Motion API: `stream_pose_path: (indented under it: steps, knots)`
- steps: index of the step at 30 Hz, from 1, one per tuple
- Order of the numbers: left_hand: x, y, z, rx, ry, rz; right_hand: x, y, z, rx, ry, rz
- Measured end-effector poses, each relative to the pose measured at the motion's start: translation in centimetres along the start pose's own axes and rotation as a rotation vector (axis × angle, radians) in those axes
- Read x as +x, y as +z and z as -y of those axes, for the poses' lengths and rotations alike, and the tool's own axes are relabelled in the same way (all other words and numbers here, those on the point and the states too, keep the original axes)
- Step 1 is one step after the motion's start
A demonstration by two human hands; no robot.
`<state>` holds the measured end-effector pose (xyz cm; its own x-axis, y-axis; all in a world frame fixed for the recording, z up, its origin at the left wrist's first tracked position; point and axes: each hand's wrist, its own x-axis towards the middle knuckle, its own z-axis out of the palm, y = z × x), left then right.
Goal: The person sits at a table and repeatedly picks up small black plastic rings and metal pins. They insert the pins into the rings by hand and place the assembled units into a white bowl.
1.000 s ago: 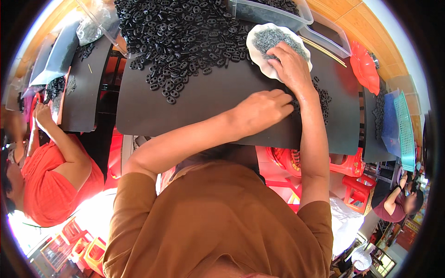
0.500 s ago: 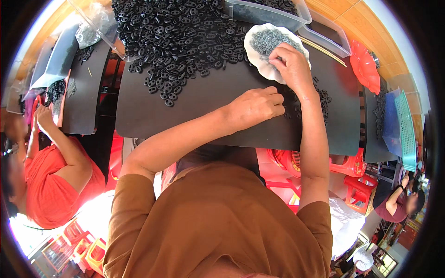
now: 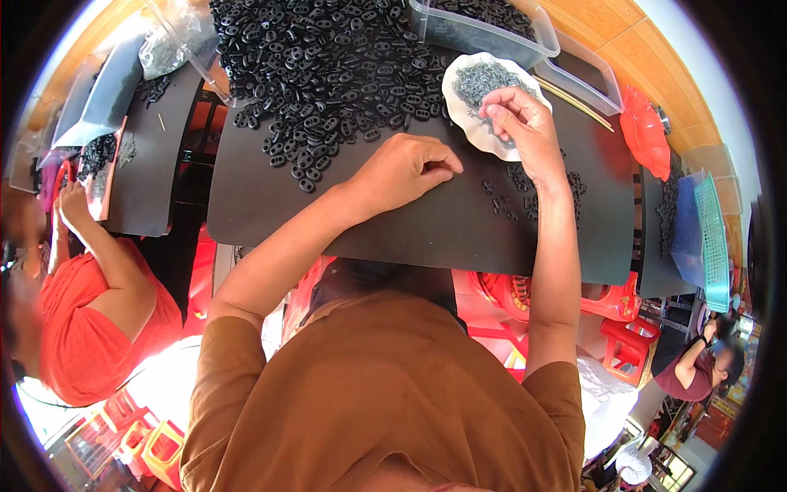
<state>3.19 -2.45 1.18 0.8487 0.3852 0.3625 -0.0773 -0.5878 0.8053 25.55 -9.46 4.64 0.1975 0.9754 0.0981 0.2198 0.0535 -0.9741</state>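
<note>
My right hand [image 3: 526, 129] is above the near right side of a white scalloped bowl [image 3: 467, 120]. Thumb and forefinger are pinched, and whatever sits between them is too small to name. Tiny grey pieces [image 3: 484, 78] fill the bowl. My left hand [image 3: 410, 170] rests low over the dark table [image 3: 361, 221], its fingers bent and the fingertips close to the thumb; anything in them is hidden. Just beyond it spreads a big heap of black oval pieces [image 3: 328, 74] with holes through them. Small black pieces [image 3: 498, 201] lie scattered beside my right wrist.
Clear plastic tubs [image 3: 484, 37] stand at the far edge, with thin sticks [image 3: 574, 102] beside them. To the right are a red scalloped dish [image 3: 645, 131] and a turquoise basket [image 3: 711, 238]. A person in red [image 3: 106, 320] works at another table on the left.
My left hand has moved left and slightly away from me, off the small scattered pieces, baring them. My right hand stays by the bowl, its fingers drawn up a little from the grey pieces.
</note>
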Motion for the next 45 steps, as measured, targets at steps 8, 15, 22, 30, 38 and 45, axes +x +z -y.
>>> stream_pose_path:
  steps: [8,15,22,30,38,45]
  knots:
    - [0.9,-1.3,-0.3,-0.201,-0.215,-0.260,-1.2,4.1,0.4,0.004,0.036,-0.011]
    - [1.0,-1.8,1.4,-0.403,-0.268,-0.193,-1.5,6.0,0.7,-0.074,-0.057,-0.050]
    - [1.4,-1.7,2.0,-0.565,-0.284,-0.178,-1.4,6.1,0.3,-0.023,-0.101,-0.052]
    - [1.4,-2.0,1.2,-0.519,-0.268,-0.239,-1.1,6.3,-0.1,-0.055,-0.254,-0.088]
    - [1.2,-2.2,0.6,-0.457,-0.243,-0.272,-1.4,6.6,0.3,-0.088,-0.261,-0.099]
    - [1.1,-1.9,1.1,-0.414,-0.207,-0.305,-1.3,5.8,0.0,0.015,-0.138,0.005]
